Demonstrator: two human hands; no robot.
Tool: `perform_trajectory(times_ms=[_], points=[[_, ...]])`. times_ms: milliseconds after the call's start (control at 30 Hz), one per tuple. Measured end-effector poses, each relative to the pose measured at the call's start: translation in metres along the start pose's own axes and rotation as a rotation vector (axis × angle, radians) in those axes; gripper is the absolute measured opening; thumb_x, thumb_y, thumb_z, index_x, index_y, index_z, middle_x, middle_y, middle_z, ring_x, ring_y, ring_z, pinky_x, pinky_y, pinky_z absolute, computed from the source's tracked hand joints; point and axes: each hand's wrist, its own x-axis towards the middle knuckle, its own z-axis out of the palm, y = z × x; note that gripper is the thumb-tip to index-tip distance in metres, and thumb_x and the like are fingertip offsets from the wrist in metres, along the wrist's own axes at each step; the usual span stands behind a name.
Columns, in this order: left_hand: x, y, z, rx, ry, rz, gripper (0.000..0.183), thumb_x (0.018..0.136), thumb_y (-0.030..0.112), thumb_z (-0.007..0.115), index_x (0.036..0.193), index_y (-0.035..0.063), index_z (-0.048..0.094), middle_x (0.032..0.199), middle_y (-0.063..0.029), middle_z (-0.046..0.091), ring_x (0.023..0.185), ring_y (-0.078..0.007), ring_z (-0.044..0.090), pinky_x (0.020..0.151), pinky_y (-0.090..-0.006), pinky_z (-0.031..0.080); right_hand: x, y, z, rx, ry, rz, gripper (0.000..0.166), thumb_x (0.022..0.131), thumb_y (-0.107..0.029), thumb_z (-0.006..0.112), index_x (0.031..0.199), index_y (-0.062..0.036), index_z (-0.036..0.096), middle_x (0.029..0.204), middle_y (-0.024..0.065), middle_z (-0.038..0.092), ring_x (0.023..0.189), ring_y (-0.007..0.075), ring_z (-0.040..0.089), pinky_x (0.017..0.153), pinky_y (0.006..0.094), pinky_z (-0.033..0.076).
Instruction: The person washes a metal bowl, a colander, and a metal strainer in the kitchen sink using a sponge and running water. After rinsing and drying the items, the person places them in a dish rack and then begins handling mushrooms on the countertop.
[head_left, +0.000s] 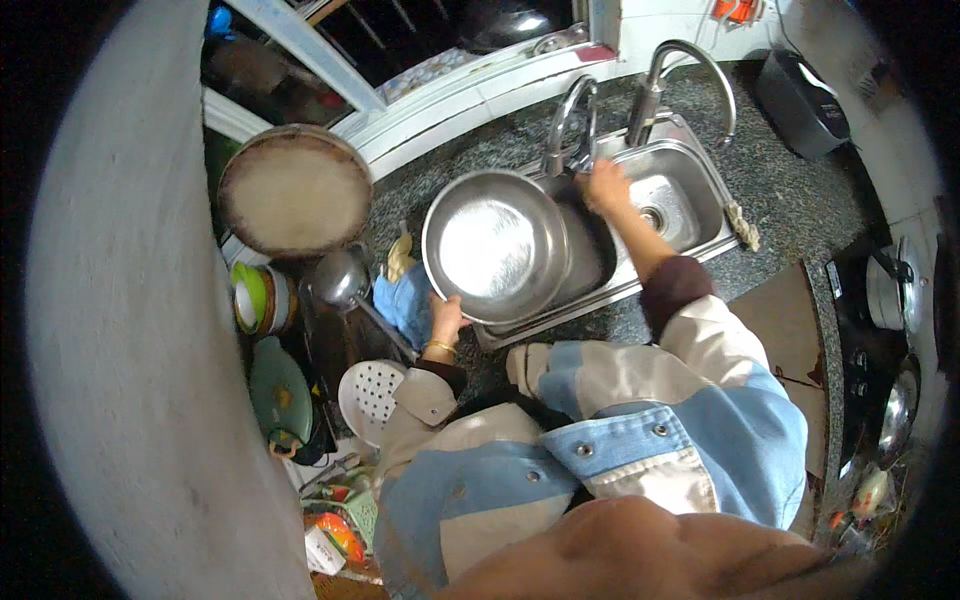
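A large round stainless steel basin (487, 244) is tilted over the left bowl of the double sink (589, 244). My left hand (447, 321) grips its near rim. Up at the smaller curved faucet (555, 127), my right hand (606, 187) is at the base, by the handle; its fingers are partly hidden. Bright glare fills the basin's floor, so I cannot tell whether water is in it. The right sink bowl (675, 199) shows its drain. A taller gooseneck faucet (649, 97) rises behind that bowl.
Left of the basin lie a blue cloth (405, 304) and a metal ladle (341, 277). A round board (296, 191) leans by the window. Stacked bowls (262, 300), a green dish (281, 390) and a perforated white utensil (367, 401) stand nearby. A black container (802, 105) and lidded pot (892, 285) are at right.
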Motion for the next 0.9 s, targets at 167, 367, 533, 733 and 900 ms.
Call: perform_trajectory(times_ms=[167, 367, 533, 733, 900], points=[[0.021, -0.023, 0.036, -0.100, -0.238, -0.220, 0.055, 0.081, 0.030, 0.056, 0.122, 0.0034, 0.032, 0.113, -0.0143, 0.048, 0.089, -0.0305, 0.056, 0.063, -0.0431, 0.051, 0.010, 0.020, 0.036, 0.187, -0.231, -0.314, 0.045, 0.080, -0.033, 0.054, 0.108, 0.0019, 0.044, 0.099, 0.0227, 0.057, 0.093, 0.0365, 0.054, 0.079, 0.0404, 0.043], [0.043, -0.044, 0.065, -0.161, -0.252, -0.271, 0.049, 0.079, 0.035, 0.062, 0.110, 0.0013, 0.048, 0.104, -0.0126, 0.054, 0.087, -0.0275, 0.056, 0.069, -0.0451, 0.050, -0.059, 0.148, 0.006, 0.243, -0.172, -0.063, 0.048, 0.078, -0.029, 0.057, 0.119, -0.0070, 0.043, 0.105, 0.0182, 0.056, 0.098, 0.0364, 0.051, 0.083, 0.0401, 0.041], [0.003, -0.016, 0.083, 0.218, 0.104, 0.127, 0.043, 0.078, 0.027, 0.062, 0.110, 0.0015, 0.048, 0.104, -0.0133, 0.054, 0.103, -0.0323, 0.048, 0.080, -0.0460, 0.044, -0.077, 0.264, -0.027, -0.191, 0.270, 0.399, 0.042, 0.077, -0.028, 0.056, 0.115, -0.0137, 0.047, 0.113, 0.0128, 0.047, 0.102, 0.0349, 0.046, 0.083, 0.0467, 0.041], [-0.044, 0.006, 0.078, 0.637, -0.040, 0.677, 0.023, 0.085, 0.019, 0.050, 0.077, -0.0017, 0.057, 0.088, -0.0147, 0.055, 0.088, -0.0319, 0.049, 0.078, -0.0398, 0.037, -0.047, 0.340, -0.044, 0.089, 0.319, 0.698, 0.044, 0.078, -0.031, 0.056, 0.116, -0.0116, 0.046, 0.118, 0.0159, 0.047, 0.104, 0.0354, 0.048, 0.084, 0.0430, 0.042], [-0.086, 0.013, 0.150, 0.460, -0.183, 0.850, 0.014, 0.083, 0.012, 0.051, 0.087, -0.0004, 0.055, 0.086, -0.0121, 0.051, 0.083, -0.0271, 0.050, 0.075, -0.0338, 0.040, -0.056, 0.305, -0.010, 0.493, 0.098, 0.268, 0.025, 0.073, -0.025, 0.064, 0.083, -0.0061, 0.051, 0.077, 0.0089, 0.059, 0.069, 0.0184, 0.055, 0.063, 0.0320, 0.045]])
